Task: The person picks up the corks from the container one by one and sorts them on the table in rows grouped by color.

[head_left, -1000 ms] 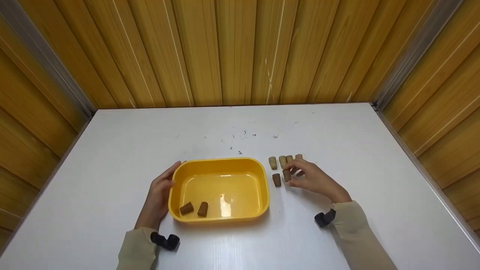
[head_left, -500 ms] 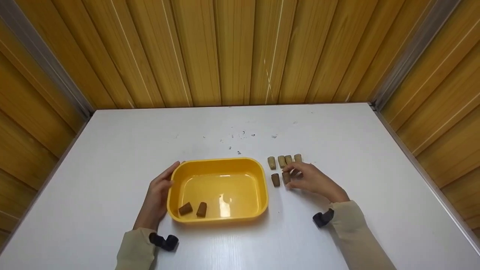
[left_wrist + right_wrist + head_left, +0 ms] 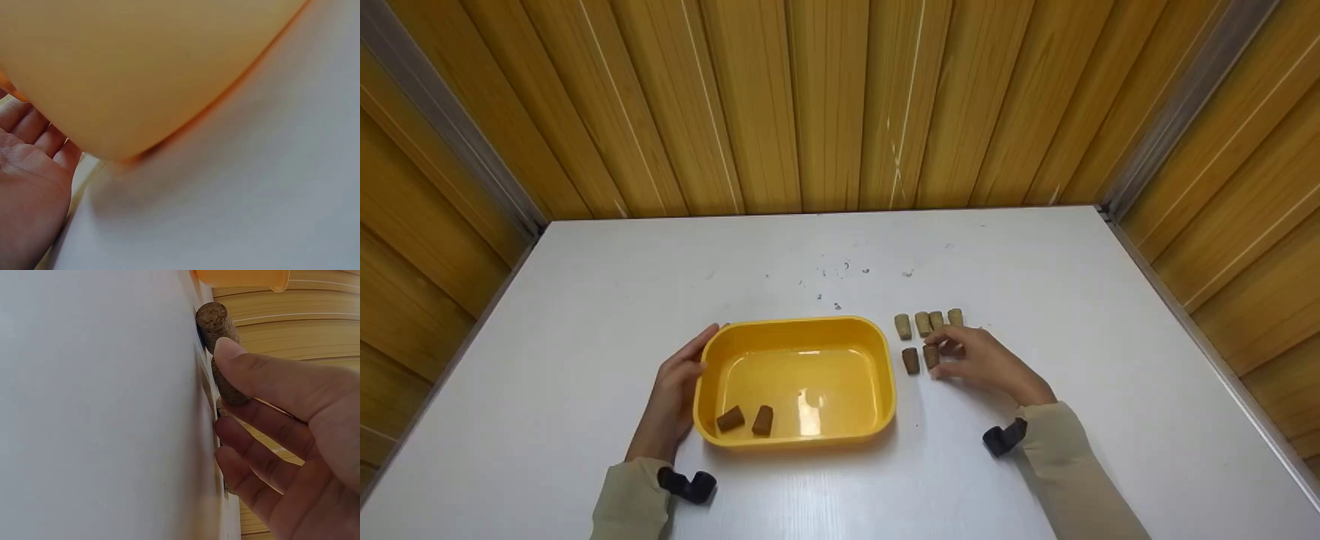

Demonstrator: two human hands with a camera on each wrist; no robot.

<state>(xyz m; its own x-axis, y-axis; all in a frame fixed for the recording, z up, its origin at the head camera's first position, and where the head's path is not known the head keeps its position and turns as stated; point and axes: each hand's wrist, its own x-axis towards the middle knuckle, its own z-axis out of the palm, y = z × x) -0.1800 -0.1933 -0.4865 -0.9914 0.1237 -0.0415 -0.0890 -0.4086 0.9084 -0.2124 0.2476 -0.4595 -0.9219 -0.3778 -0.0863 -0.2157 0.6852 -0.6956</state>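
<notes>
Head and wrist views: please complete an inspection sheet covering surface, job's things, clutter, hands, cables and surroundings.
Surface: white table, small dark marks beyond the tray.
Job's things: yellow tray containing two brown cork stoppers; to its right, another brown stopper and four pale stoppers. More may be hidden behind the right hand.
Clutter: nothing seen.
Left hand: holds the tray's left side.
Right hand: pinches a brown cork stopper.
Cables: nothing seen.
Surroundings: wood-grain panels, grey corner strips.
</notes>
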